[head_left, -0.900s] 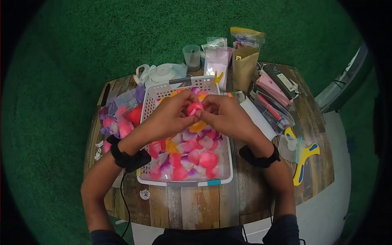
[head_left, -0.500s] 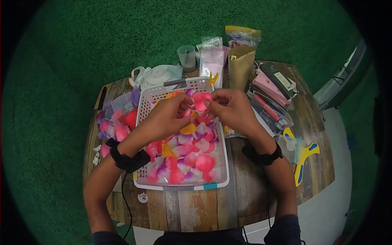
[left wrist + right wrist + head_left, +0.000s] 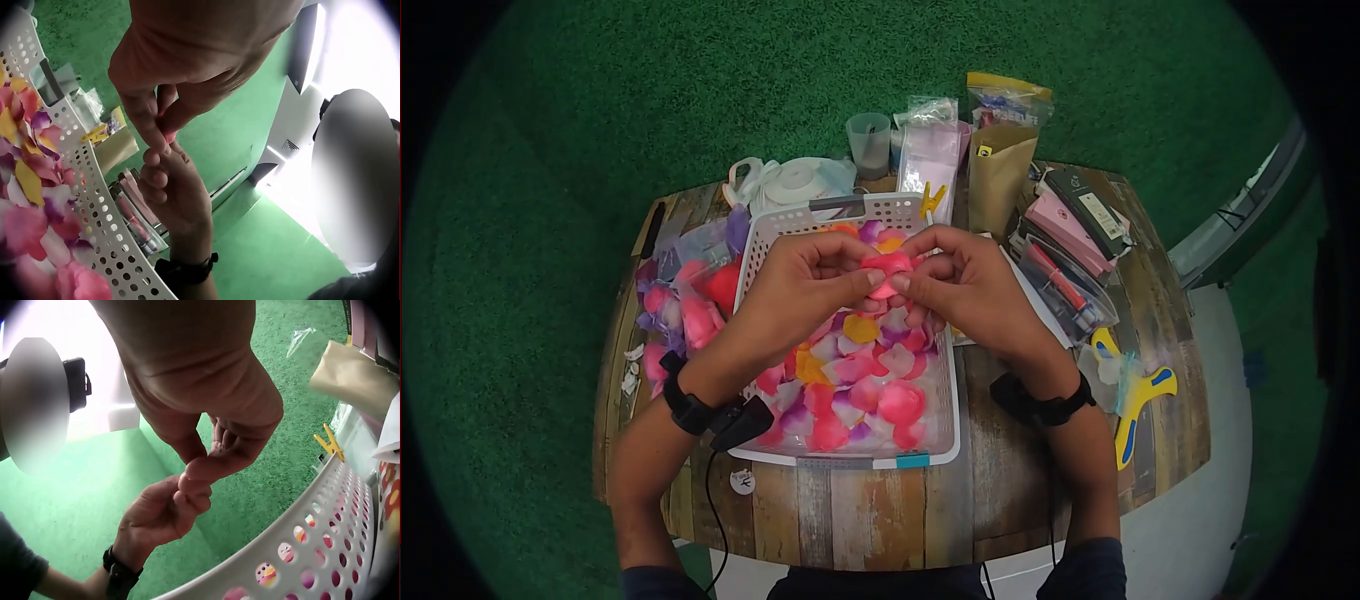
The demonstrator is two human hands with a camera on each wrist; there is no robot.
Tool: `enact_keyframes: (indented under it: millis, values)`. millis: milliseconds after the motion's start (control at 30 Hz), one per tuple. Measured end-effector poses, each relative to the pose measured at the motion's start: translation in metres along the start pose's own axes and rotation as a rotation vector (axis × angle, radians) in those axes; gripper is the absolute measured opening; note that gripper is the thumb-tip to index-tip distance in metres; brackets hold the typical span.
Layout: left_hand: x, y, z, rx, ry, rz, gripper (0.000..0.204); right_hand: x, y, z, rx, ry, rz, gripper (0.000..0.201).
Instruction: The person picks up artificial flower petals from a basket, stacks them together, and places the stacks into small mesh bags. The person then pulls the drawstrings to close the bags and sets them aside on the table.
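Both hands meet over the upper part of a white perforated basket (image 3: 953,420) full of fabric flower petals (image 3: 855,365) in pink, purple, white and orange. Between them is a bright pink petal (image 3: 888,264), pinched from the left by the thumb and fingers of my left hand (image 3: 805,285). My right hand (image 3: 980,290) pinches its other side. In the left wrist view a sliver of the pink petal (image 3: 169,132) shows between the fingertips. Fingers hide it almost wholly in the right wrist view, where the basket's wall (image 3: 294,544) stands below the hands.
Left of the basket lie bags of petals (image 3: 700,300); behind are a ribbon roll (image 3: 795,182), a plastic cup (image 3: 868,140) and a brown paper bag (image 3: 1003,175). A yellow clip (image 3: 932,198) grips the rim. Boxes (image 3: 1080,215) and a yellow-blue tool (image 3: 1140,410) lie right.
Both hands held the bunched pink petal at first. Half a second ago the right hand alone held it, spread out, with the left apart. Now the left hand pinches it again.
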State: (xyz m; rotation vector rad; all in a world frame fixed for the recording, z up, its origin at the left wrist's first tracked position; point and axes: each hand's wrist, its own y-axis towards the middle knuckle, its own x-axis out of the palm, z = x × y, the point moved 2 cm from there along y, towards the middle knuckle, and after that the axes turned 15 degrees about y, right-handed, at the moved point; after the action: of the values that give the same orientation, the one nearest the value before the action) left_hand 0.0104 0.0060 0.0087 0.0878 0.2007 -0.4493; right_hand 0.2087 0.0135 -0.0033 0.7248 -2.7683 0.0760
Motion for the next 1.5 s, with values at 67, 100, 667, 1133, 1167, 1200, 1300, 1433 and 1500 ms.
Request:
enact_keyframes:
  millis: [67, 100, 667, 1133, 1167, 1200, 1300, 1433, 1500]
  values:
    - [0.0, -0.01, 0.006, -0.018, 0.043, 0.013, 0.02, 0.004, -0.002, 0.001, -0.003, -0.048, 0.031, 0.013]
    - [0.001, -0.015, 0.011, -0.019, 0.04, 0.018, 0.02, 0.006, -0.004, 0.001, 0.001, -0.05, 0.027, 0.013]
    - [-0.001, -0.084, 0.029, 0.209, 0.324, 0.237, 0.022, 0.059, -0.035, -0.006, -0.03, 0.077, -0.107, 0.022]
    - [-0.008, -0.08, 0.011, 0.028, 0.186, 0.193, 0.013, 0.057, -0.026, 0.002, 0.025, 0.043, -0.02, 0.012]
    - [-0.008, -0.079, 0.009, 0.02, 0.216, 0.185, 0.013, 0.057, -0.026, 0.003, 0.001, 0.042, -0.027, 0.012]
    - [-0.009, -0.079, 0.008, 0.012, 0.247, 0.177, 0.013, 0.057, -0.026, 0.004, -0.023, 0.042, -0.035, 0.012]
    - [-0.016, -0.08, 0.016, -0.026, 0.377, 0.108, 0.01, 0.057, -0.028, 0.001, -0.07, 0.018, 0.022, 0.013]
    - [-0.033, -0.084, 0.013, 0.001, 0.478, 0.189, 0.01, 0.043, -0.03, -0.004, -0.112, -0.032, 0.056, 0.014]
    - [-0.042, -0.083, 0.006, 0.007, 0.443, 0.301, 0.011, 0.037, -0.032, -0.009, -0.117, 0.013, 0.094, 0.014]
